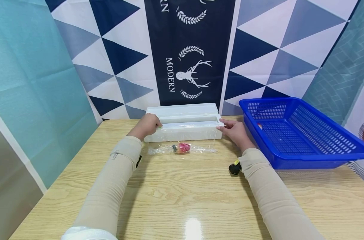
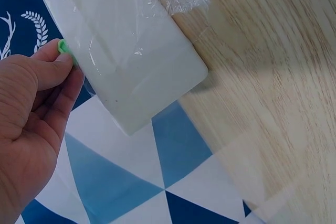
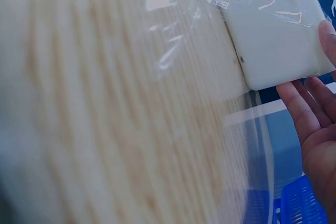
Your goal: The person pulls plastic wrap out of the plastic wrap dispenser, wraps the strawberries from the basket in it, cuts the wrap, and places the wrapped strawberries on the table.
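A long white foam box stands toward the back of the table, with clear plastic film spread over its front. At the box's left end my left hand pinches a small green piece between thumb and forefinger, most of it hidden. My right hand holds the box's right end corner, thumb on the front side and the other fingers against the end. A red rose in a clear wrapper lies on the table just in front of the box.
A white foam lid or panel stands behind the box, against the patterned cloth. To the right is a large blue plastic basket, close to my right forearm. The wooden table reaches toward me.
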`<state>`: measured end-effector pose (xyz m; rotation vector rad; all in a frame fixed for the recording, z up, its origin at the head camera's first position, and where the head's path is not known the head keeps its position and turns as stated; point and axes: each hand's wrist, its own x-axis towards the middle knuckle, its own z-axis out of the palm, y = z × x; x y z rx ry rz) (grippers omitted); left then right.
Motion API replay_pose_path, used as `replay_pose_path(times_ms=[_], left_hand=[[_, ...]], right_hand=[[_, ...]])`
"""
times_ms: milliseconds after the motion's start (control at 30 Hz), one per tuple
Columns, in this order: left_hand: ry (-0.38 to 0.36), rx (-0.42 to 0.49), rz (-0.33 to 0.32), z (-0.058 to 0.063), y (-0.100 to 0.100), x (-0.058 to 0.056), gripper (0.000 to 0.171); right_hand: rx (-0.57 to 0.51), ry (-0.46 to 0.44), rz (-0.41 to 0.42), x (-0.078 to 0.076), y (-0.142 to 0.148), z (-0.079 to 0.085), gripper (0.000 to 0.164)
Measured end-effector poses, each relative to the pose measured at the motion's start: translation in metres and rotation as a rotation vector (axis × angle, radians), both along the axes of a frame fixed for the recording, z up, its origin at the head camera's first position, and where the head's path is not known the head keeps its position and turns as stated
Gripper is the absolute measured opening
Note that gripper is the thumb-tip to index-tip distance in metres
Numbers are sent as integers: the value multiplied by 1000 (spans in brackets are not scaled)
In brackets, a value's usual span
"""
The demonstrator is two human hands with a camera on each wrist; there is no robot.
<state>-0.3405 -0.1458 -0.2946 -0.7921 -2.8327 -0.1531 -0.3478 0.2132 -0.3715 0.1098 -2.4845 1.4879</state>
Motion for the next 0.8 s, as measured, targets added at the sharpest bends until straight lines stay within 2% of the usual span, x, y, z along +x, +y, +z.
replay_pose_path(times_ms=[167,400,800], left_hand=[[-11,0,4,1,-1,1,30],[-7,7,-8,0,-2,1,29],[23,-10,-11,1,-5,2,30]], right_hand=[[-4,-18,-4,1,0,1,59],[-19,-52,-3,0,-1,2,63],[-22,-47,-3,-2,-1,1,66]])
